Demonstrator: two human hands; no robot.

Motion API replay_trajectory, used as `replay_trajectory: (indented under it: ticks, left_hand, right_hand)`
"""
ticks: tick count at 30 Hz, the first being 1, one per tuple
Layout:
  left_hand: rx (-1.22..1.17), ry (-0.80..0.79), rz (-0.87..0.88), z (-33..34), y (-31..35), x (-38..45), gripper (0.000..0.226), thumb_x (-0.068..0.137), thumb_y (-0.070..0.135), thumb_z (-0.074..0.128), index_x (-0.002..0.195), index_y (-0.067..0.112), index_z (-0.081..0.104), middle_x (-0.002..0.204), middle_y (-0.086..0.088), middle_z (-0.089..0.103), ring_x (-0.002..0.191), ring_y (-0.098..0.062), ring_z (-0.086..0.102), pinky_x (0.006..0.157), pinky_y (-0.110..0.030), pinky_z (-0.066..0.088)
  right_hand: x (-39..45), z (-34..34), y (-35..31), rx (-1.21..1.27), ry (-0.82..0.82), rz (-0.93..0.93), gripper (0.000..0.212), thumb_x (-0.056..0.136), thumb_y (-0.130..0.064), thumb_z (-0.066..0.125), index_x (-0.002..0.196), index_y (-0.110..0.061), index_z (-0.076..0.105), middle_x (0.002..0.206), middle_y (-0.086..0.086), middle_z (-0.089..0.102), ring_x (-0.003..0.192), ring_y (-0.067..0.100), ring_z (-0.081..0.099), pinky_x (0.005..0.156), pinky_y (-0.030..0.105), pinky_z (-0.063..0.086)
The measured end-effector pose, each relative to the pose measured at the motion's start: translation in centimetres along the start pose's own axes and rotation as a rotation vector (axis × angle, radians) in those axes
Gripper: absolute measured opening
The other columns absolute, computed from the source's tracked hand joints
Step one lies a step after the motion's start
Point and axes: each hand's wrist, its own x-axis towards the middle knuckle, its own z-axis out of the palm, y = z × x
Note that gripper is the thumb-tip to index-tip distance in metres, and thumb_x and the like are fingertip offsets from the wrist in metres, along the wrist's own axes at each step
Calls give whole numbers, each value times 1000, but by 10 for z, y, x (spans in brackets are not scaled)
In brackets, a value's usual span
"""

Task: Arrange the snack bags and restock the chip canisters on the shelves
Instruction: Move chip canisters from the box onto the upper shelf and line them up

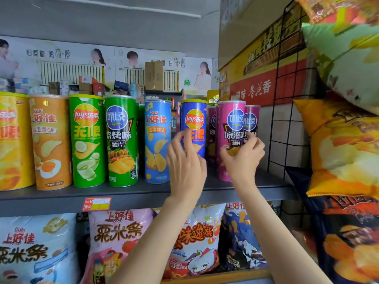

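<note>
A row of upright chip canisters stands on the grey shelf (pixel 143 196). My left hand (pixel 185 160) is raised in front of the dark blue canister (pixel 193 119), its fingertips touching the label. My right hand (pixel 243 156) grips the front magenta canister (pixel 230 119) low on its body, fingers curled round its right side. More magenta canisters (pixel 251 117) stand close behind and beside it. To the left stand a light blue canister (pixel 156 140), two green ones (pixel 121 140), an orange one (pixel 50 140) and a yellow one (pixel 12 140).
Snack bags (pixel 114 242) fill the shelf below. A black wire rack (pixel 287 99) on the right holds large yellow and dark chip bags (pixel 344 150). A red price tag (pixel 96 203) sits on the shelf edge. Cardboard boxes (pixel 260 58) stand above right.
</note>
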Motion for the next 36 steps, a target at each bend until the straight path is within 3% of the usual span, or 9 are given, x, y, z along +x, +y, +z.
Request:
replay_trajectory:
  ticks: [2, 5, 8, 11, 14, 18, 29, 34, 36]
  left_hand:
    - [-8, -14, 9, 8, 9, -3, 56, 72, 14, 51, 126, 8, 37, 119, -17, 53, 101, -33, 50, 88, -41, 41]
    - [38, 29, 52, 20, 13, -9, 50, 71, 17, 45, 121, 10, 40, 113, -16, 57, 97, -26, 43, 82, -38, 43]
    - [32, 41, 42, 27, 13, -14, 53, 68, 13, 57, 118, 10, 41, 109, -15, 58, 95, -28, 47, 75, -38, 48]
    - [12, 11, 35, 31, 15, -14, 53, 71, 13, 66, 118, 10, 44, 108, -16, 58, 91, -35, 56, 73, -39, 49]
    - [30, -6, 26, 32, 20, -11, 49, 75, 20, 64, 119, 8, 46, 107, -17, 59, 90, -35, 58, 72, -39, 50]
    - [50, -68, -22, 36, 24, -7, 53, 73, 22, 76, 117, 4, 54, 104, -19, 60, 90, -39, 59, 71, -44, 51]
    - [101, -156, -30, 44, 22, -10, 52, 72, 25, 76, 117, 5, 57, 105, -17, 61, 94, -39, 59, 74, -45, 51]
    - [-13, -180, 16, 45, 28, -13, 52, 73, 16, 76, 119, 2, 55, 105, -17, 63, 96, -34, 62, 74, -40, 53]
    - [-109, -219, -29, 44, 34, -14, 52, 80, 13, 68, 127, 1, 49, 115, -18, 58, 107, -33, 58, 82, -39, 51]
  right_hand:
    - [6, 2, 15, 7, -197, 113, 82, 75, -25, 75, 137, -1, 29, 133, 22, 40, 122, 39, 38, 99, 44, 33]
    - [3, 2, 29, 32, -367, 175, 76, 74, -29, 77, 131, -2, 33, 127, 19, 51, 117, 37, 49, 95, 43, 43]
    - [-2, 2, 29, 3, -386, 150, 68, 74, -35, 75, 122, -3, 38, 124, 18, 53, 114, 35, 52, 90, 40, 43]
    - [-6, 3, 23, 42, -420, 98, 76, 74, -41, 75, 128, -3, 37, 127, 16, 52, 117, 34, 50, 91, 40, 43]
    - [-7, -2, 21, 74, -464, 63, 74, 79, -31, 72, 134, -2, 32, 134, 17, 48, 123, 33, 45, 94, 36, 38]
    - [-5, -7, 25, 75, -506, 38, 73, 80, -27, 71, 136, -2, 31, 135, 16, 47, 126, 32, 43, 95, 34, 37]
    - [-2, 3, 29, 58, -453, 61, 71, 81, -33, 68, 135, -4, 32, 132, 14, 48, 123, 32, 45, 97, 40, 40]
    - [-2, 5, 32, 0, -402, 88, 59, 84, -31, 64, 127, -4, 34, 133, 16, 45, 120, 36, 44, 95, 43, 41]
    - [2, 3, 34, 26, -435, 77, 57, 85, -28, 64, 128, -3, 35, 132, 16, 46, 120, 35, 46, 95, 42, 42]
